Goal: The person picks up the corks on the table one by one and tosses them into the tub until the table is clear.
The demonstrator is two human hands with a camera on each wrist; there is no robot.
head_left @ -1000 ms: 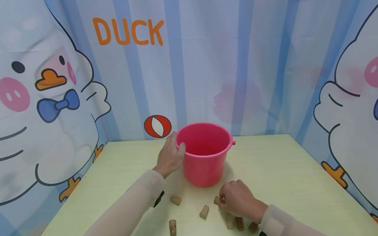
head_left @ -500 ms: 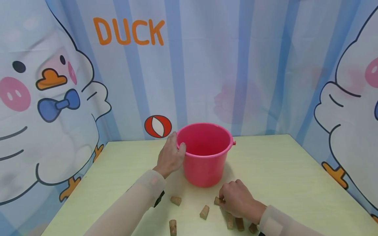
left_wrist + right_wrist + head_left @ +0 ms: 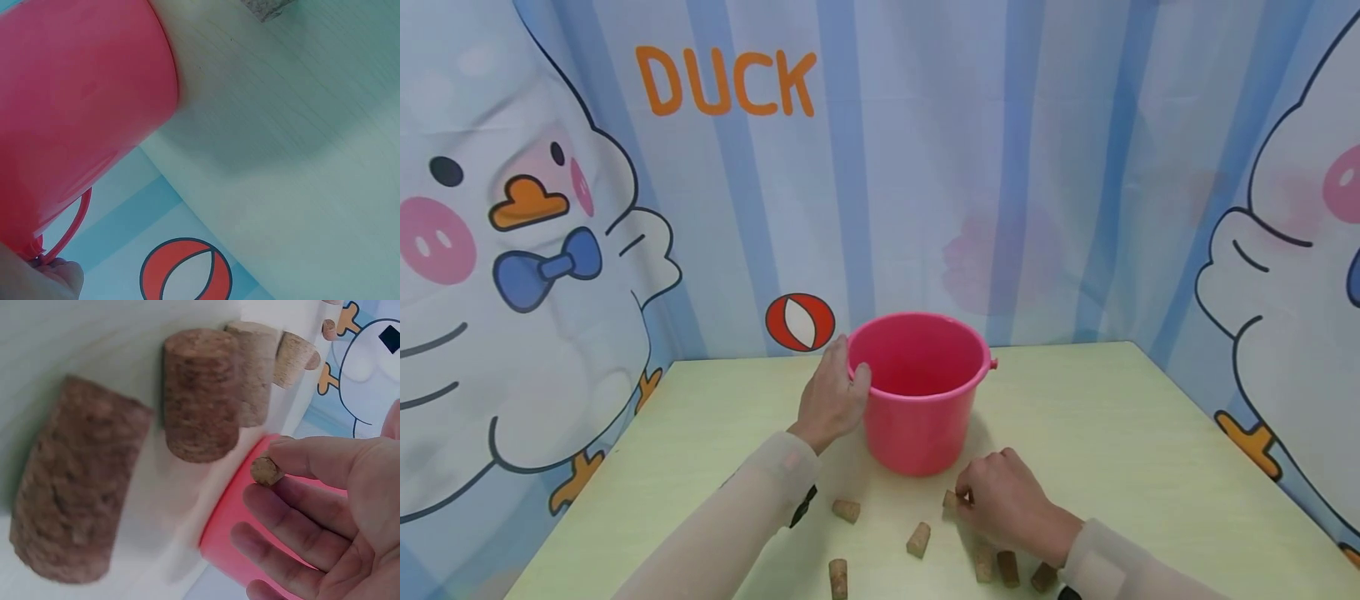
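A pink bucket (image 3: 917, 433) stands upright on the table, and its inside looks bare where it shows. My left hand (image 3: 831, 398) grips its left rim, thumb over the near edge and fingers along the outside. In the left wrist view, the fingertips (image 3: 65, 275) are at the bucket's handle (image 3: 75, 225). Low in front of the bucket, my right hand (image 3: 1009, 510) pinches a small cork (image 3: 265, 470) between thumb and fingers. Three more corks lie by that wrist, among them a dark cork (image 3: 202, 394) and a tapered cork (image 3: 81, 481).
Left of the right hand, a cork (image 3: 918, 540), another cork (image 3: 846, 510) and a third cork (image 3: 838, 578) are scattered on the pale yellow table (image 3: 1097, 433). A blue striped backdrop (image 3: 917, 167) with printed ducks rises directly behind the table's far edge.
My right hand has risen slightly with the cork pinched in it. The left hand and the bucket have stayed put.
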